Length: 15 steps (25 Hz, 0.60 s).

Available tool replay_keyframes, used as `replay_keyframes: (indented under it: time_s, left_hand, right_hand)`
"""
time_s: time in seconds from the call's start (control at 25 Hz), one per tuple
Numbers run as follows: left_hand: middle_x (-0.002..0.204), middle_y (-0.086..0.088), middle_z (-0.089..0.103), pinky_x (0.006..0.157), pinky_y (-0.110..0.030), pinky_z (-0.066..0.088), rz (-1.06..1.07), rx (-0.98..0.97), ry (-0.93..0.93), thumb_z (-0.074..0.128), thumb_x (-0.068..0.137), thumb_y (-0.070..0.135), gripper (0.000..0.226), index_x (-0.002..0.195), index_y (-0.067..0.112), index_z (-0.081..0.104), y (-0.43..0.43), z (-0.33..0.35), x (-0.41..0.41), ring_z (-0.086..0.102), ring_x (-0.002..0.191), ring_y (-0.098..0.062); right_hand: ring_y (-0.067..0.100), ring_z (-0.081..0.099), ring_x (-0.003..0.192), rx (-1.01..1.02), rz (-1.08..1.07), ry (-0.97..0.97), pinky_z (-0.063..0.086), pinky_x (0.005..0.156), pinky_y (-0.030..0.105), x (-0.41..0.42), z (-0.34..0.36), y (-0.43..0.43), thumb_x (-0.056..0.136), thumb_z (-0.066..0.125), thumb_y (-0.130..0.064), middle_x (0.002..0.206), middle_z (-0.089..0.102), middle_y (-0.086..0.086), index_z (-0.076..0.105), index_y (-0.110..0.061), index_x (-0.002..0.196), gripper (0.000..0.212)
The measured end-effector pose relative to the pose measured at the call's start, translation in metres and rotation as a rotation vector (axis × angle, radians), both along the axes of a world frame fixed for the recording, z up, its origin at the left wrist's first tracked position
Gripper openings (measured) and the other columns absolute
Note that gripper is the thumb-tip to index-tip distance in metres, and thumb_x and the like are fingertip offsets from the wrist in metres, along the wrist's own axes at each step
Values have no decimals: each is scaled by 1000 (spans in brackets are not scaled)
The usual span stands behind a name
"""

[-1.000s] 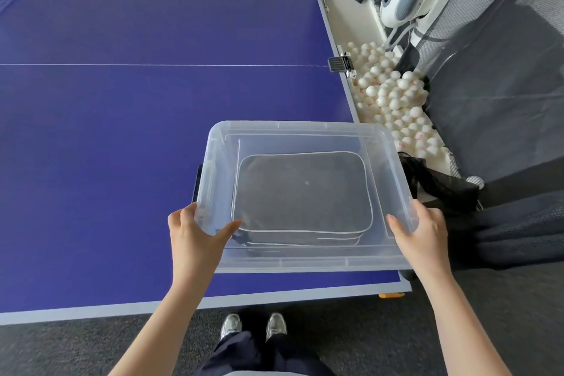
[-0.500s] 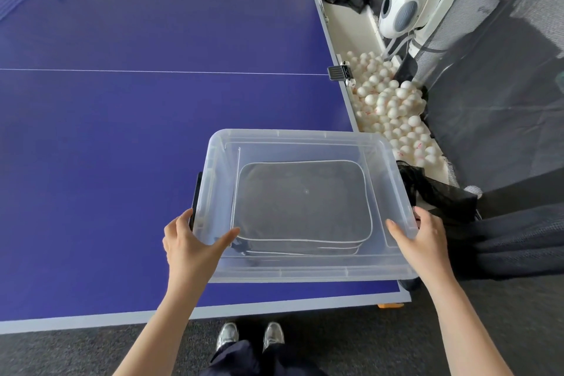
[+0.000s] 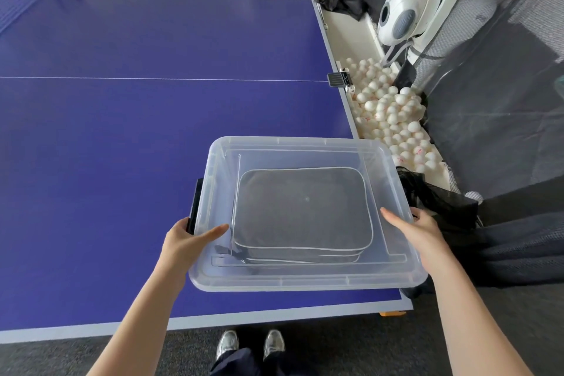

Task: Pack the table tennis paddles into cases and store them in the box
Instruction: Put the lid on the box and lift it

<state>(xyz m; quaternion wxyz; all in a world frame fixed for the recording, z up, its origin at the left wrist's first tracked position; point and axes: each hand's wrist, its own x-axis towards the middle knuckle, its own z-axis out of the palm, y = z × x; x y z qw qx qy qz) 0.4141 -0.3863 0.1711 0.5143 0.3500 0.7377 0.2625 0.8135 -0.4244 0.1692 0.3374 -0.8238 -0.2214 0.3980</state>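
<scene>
Head view: closed clear box [image 3: 305,279] over near right corner of blue table [image 3: 137,116]; resting or lifted, cannot tell. Grey cases [image 3: 302,210] stacked flat inside, seen through top. Left hand [image 3: 186,241] grips box's left edge beside black latch [image 3: 195,206], thumb across top. Right hand [image 3: 418,229] grips right edge, thumb on top, fingers hidden below rim. White balls [image 3: 393,113] heaped beyond table's right side, white ball machine [image 3: 406,12] behind them.
</scene>
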Motion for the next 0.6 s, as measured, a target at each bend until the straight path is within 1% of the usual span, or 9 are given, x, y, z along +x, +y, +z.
replay_keyframes:
  time_s: [0.04, 0.08, 0.12, 0.2, 0.28, 0.32, 0.4, 0.48, 0.6]
  left_hand:
    - [94, -6, 71, 80, -43, 56, 12, 28, 29, 87, 64, 36, 49, 102, 15, 64, -2, -1, 0, 67, 83, -24]
    - [94, -4, 70, 82, -44, 55, 13, 57, 67, 86, 63, 39, 49, 101, 17, 63, -3, -1, 1, 67, 84, -23]
    - [98, -3, 69, 83, -45, 55, 5, 90, 119, 86, 62, 43, 54, 103, 18, 63, -5, 0, 3, 66, 87, -23]
    - [113, -4, 60, 90, -43, 51, -24, 172, 224, 84, 61, 50, 68, 116, 17, 59, -8, 2, 6, 60, 98, -23]
    - [127, -4, 47, 97, -38, 44, -20, 242, 273, 83, 68, 43, 80, 134, 14, 48, -14, 4, 11, 52, 110, -23]
    - [130, -4, 44, 99, -36, 41, -24, 284, 288, 82, 71, 39, 82, 139, 13, 44, -16, 6, 14, 49, 114, -22]
    - [130, -4, 42, 96, -31, 40, -44, 367, 306, 81, 73, 35, 81, 140, 11, 43, -19, 8, 18, 47, 110, -18]
    - [125, -3, 42, 91, -28, 39, -57, 424, 321, 80, 73, 33, 77, 137, 11, 44, -20, 6, 18, 45, 102, -14]
    - [118, -2, 47, 88, -30, 41, -62, 441, 325, 80, 73, 34, 77, 136, 10, 45, -20, 5, 17, 49, 100, -18]
  right_hand:
    - [24, 62, 107, 14, 5, -39, 49, 96, 45, -3, 2, -1, 43, 84, -61, 120, 64, 2, 52, -18, 131, 103]
    - [25, 60, 110, 24, 6, -87, 48, 98, 45, -6, 5, -3, 47, 84, -60, 124, 63, 3, 52, -18, 131, 100]
    - [27, 56, 116, 46, 13, -144, 46, 100, 45, -9, 8, -4, 55, 84, -55, 130, 58, 6, 50, -16, 134, 95]
    - [32, 47, 126, 70, 21, -304, 42, 104, 47, -12, 10, -5, 67, 81, -47, 139, 47, 12, 44, -9, 139, 90]
    - [34, 46, 125, 93, 55, -419, 42, 103, 47, -14, 10, -6, 69, 80, -46, 135, 45, 17, 49, -5, 134, 83]
    - [34, 48, 121, 103, 71, -440, 43, 101, 47, -15, 10, -7, 69, 79, -47, 131, 47, 17, 54, -4, 128, 77]
    - [34, 50, 117, 100, 92, -452, 44, 98, 46, -15, 10, -8, 70, 78, -47, 125, 51, 17, 56, -3, 122, 72]
    - [35, 48, 119, 96, 99, -465, 43, 99, 47, -16, 11, -8, 71, 77, -47, 127, 52, 18, 54, -3, 127, 74]
    - [36, 48, 118, 118, 121, -500, 42, 98, 47, -17, 10, -8, 72, 77, -45, 125, 53, 20, 55, -1, 125, 72]
